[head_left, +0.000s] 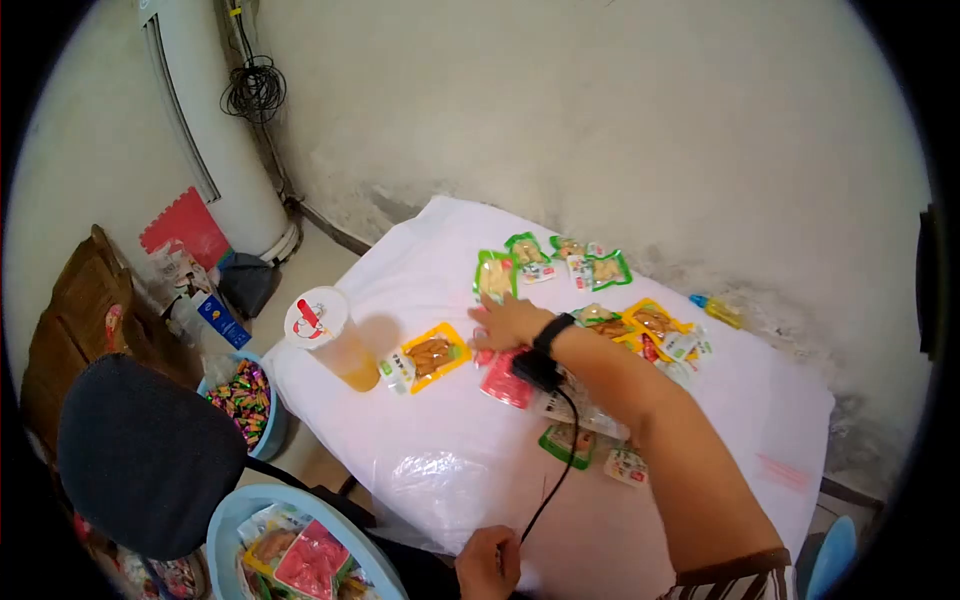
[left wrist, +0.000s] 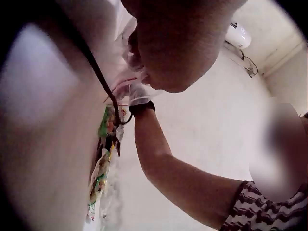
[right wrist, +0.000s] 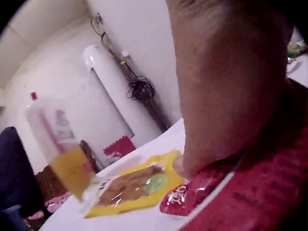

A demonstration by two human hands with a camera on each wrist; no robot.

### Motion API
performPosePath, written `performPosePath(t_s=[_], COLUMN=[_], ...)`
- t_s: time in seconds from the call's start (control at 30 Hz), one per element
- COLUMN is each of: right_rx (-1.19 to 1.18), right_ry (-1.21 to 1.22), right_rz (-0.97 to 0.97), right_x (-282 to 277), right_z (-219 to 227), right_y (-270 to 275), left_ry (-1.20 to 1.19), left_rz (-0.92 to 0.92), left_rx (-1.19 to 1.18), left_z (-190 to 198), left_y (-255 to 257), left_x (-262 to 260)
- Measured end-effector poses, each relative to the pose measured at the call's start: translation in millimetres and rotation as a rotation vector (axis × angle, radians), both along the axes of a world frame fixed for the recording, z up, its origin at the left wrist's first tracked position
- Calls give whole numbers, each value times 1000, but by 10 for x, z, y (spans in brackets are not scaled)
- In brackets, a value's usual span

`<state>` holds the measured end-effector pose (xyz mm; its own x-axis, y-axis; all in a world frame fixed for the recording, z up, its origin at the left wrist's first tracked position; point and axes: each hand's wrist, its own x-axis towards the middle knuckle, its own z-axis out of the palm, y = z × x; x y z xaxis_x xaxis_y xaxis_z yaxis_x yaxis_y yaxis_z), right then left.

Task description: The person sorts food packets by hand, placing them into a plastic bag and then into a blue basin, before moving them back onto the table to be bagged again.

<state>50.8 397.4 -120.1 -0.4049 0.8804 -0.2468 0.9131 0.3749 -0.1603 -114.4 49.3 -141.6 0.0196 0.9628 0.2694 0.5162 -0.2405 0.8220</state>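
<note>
My right hand [head_left: 515, 322] reaches over the white-covered table [head_left: 430, 430], fingers spread towards the lower edge of a green-edged packet [head_left: 495, 272]. A red packet [head_left: 507, 383] lies below the palm; the right wrist view shows the red packet [right wrist: 195, 195] close under the hand [right wrist: 226, 91]. Left of it lies a yellow packet [head_left: 433, 357] of brown food, also a yellow packet [right wrist: 130, 190] in the right wrist view. My left hand [head_left: 488, 562] is at the front table edge, fingers curled. In the left wrist view, clear plastic shows beyond the hand [left wrist: 178, 48]; whether it holds any is unclear.
A lidded cup [head_left: 335, 340] of yellow drink stands at the table's left. Several packets lie at the back and right, including a yellow one [head_left: 655, 318]. A blue tub [head_left: 225, 520] of packets, a dark chair [head_left: 150, 455] and a bucket of sweets [head_left: 245, 405] stand left.
</note>
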Motion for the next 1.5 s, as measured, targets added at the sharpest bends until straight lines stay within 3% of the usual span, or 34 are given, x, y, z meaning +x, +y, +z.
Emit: performPosePath(t_s=[0.1, 0.17, 0.2, 0.23, 0.3, 0.37, 0.43, 0.47, 0.53, 0.63, 0.77, 1.03, 1.1, 1.17, 1.2, 1.23, 1.27, 1.33, 1.4, 1.43, 1.5], right_rx=[7, -193, -355, -354, -173, 354, 366, 364, 176, 219, 173, -5, -140, -374, -370, -89, 94, 136, 121, 85, 286], right_ry=[-121, -318, -252, -255, 123, 238, -18, -7, 173, 189, 147, 2, -8, -266, -431, -391, -124, 134, 108, 94, 119], right_rz=[126, 204, 218, 211, -10, -112, -377, -372, -596, -571, -404, 60, 126, 16, 108, 143, 208, 349, 510, 594, 594], right_x=[249, 299, 376, 468, 663, 1052, 1249, 1308, 1343, 1101, 941, 1392, 1422, 1165, 971, 717, 480, -219, -763, -875, -834], right_z=[282, 542, 615, 686, 811, 538, 438, 340, 145, -81, -75, 50, 288, 628, 546, 660, 617, 450, 267, 90, -105], right_y=[-727, -1024, -1025, -940, -647, -89, 245, 398, 605, 737, 671, -308, -461, -369, -155, -164, -183, -248, -404, -443, -679], left_ry=[44, 40, 17, -7, 4, 28, -21, -12, 13, 24, 19, -143, -138, -134, -127, -118, -119, -123, -62, 0, 36], left_rz=[20, 19, 15, 14, 6, 2, -5, 3, 5, 13, -11, -57, -53, -61, -98, -140, -139, -155, -130, -114, -140], left_rx=[56, 82, 98, 113, 89, 60, -88, -89, -55, -43, 46, -74, -90, -88, -24, 41, 42, 96, 74, 57, 110], left_z=[6, -17, -68, -94, -81, -78, -102, -75, 33, 39, 37, -25, -9, 0, -5, -11, -32, -64, 8, 30, -93], left_y=[-57, -63, -66, -47, -39, -38, -6, 12, 40, 50, 55, 35, 4, 24, 45, 66, 89, 122, 193, 217, 246], left_x=[25, 13, 3, 5, -13, -54, -92, -89, -68, -36, -51, -32, -47, -60, -57, -56, -56, -54, -36, -32, -18])
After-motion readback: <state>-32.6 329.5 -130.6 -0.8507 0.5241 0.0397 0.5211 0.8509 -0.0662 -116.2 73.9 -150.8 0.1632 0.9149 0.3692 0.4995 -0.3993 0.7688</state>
